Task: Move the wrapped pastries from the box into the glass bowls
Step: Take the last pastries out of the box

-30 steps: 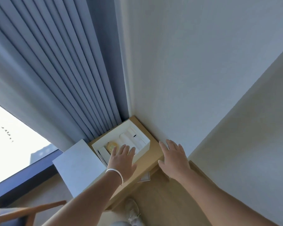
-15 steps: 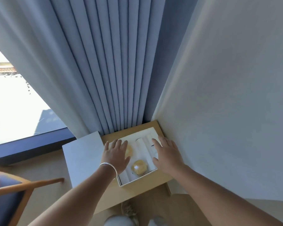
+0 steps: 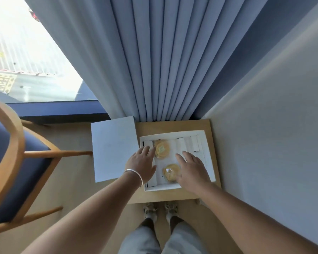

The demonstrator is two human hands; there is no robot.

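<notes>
An open white box (image 3: 207,154) lies on a small wooden table (image 3: 173,125) in the corner. Two round yellow pastries in clear wrap sit inside it: the far one (image 3: 162,149) at the upper left, the near one (image 3: 170,172) in the middle. My left hand (image 3: 141,165), with a silver bracelet on the wrist, hovers over the box's left side, fingers spread, fingertips beside the far pastry. Over the right half of the box my right hand (image 3: 189,167) is spread flat, its thumb side at the near pastry. Neither hand holds anything. No glass bowls are in view.
The box's white lid (image 3: 114,147) hangs off the table's left edge. A wooden chair with a blue seat (image 3: 17,162) stands at the left. Blue curtains (image 3: 163,61) hang behind the table, a wall (image 3: 273,125) runs along the right. My shoes (image 3: 160,209) are below the table.
The view has swung down and left, bringing the chair and my legs into sight. Both hands have moved further over the box, the right one from the table's edge onto its right half.
</notes>
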